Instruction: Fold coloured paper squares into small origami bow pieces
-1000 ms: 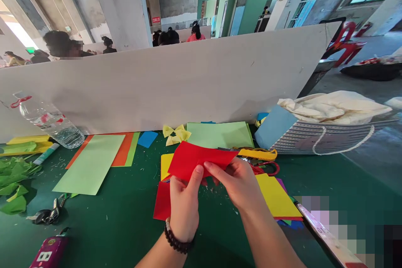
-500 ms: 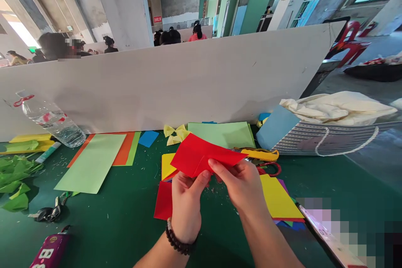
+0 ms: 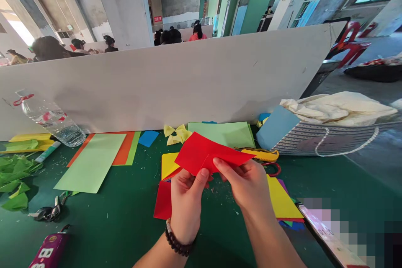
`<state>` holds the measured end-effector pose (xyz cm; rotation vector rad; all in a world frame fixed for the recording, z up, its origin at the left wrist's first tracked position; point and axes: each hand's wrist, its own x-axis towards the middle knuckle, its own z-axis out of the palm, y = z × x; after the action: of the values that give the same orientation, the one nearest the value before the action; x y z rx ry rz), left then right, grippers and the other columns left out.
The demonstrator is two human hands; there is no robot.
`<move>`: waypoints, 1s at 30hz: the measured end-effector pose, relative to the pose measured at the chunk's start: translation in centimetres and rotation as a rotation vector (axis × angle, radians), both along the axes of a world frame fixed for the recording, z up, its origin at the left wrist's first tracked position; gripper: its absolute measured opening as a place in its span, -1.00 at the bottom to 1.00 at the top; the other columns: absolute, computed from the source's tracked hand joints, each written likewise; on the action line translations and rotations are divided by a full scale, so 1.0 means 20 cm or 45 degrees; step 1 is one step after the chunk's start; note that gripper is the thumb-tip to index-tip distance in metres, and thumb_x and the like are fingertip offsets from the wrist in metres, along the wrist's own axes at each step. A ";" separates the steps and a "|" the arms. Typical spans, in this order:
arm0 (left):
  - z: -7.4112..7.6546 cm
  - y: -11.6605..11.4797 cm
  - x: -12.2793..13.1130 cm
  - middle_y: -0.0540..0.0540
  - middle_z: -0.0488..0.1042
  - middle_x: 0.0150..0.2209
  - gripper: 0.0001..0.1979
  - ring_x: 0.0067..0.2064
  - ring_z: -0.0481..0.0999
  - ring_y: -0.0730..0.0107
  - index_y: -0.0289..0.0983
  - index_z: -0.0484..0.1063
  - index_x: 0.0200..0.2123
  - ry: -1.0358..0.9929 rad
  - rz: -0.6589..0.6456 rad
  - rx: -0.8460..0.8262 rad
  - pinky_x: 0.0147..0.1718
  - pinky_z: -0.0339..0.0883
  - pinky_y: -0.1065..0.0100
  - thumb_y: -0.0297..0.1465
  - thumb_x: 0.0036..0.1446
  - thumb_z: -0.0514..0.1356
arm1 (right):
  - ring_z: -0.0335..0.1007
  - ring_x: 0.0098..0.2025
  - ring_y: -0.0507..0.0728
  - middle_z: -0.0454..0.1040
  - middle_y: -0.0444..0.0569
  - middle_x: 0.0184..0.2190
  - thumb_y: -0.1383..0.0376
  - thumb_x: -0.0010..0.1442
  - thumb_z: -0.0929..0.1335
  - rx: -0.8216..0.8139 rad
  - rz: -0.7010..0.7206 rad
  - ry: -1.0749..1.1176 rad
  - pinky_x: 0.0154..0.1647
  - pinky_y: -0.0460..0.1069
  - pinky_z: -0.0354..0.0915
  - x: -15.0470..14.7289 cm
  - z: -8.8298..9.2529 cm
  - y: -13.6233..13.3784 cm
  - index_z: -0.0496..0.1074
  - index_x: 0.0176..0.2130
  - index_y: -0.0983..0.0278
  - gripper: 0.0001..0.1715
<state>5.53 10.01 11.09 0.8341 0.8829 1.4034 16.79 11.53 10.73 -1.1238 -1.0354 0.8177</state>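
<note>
Both hands hold a folded red paper sheet above the green table. My left hand, with a bead bracelet at the wrist, pinches the sheet's near edge with thumb on top. My right hand pinches the same edge just to the right. Under the hands lie another red sheet and yellow sheets. Scissors with yellow and red handles lie just behind my right hand.
A white divider board stands across the back. Light green and orange sheets, a water bottle, green scraps, keys and a pink device lie left. A bag with cloth sits right; a ruler near right.
The red sheet has risen a little and shifted right between my hands; both pinches stay on its near edge.
</note>
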 end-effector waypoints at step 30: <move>-0.07 0.03 -0.06 0.01 0.43 -0.54 -0.70 -0.49 0.38 0.50 -0.31 0.52 -0.42 0.250 0.160 0.085 -0.52 0.25 0.51 -0.16 0.06 0.31 | 0.32 -0.34 0.04 0.43 -0.12 -0.39 0.15 0.16 0.40 -0.047 0.592 0.351 -0.29 -0.06 0.30 -0.12 -0.04 0.00 0.54 -0.43 0.18 -0.80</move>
<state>4.28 10.58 9.70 0.9940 1.0583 1.4846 14.44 11.47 9.98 -0.7777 -1.0631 1.3262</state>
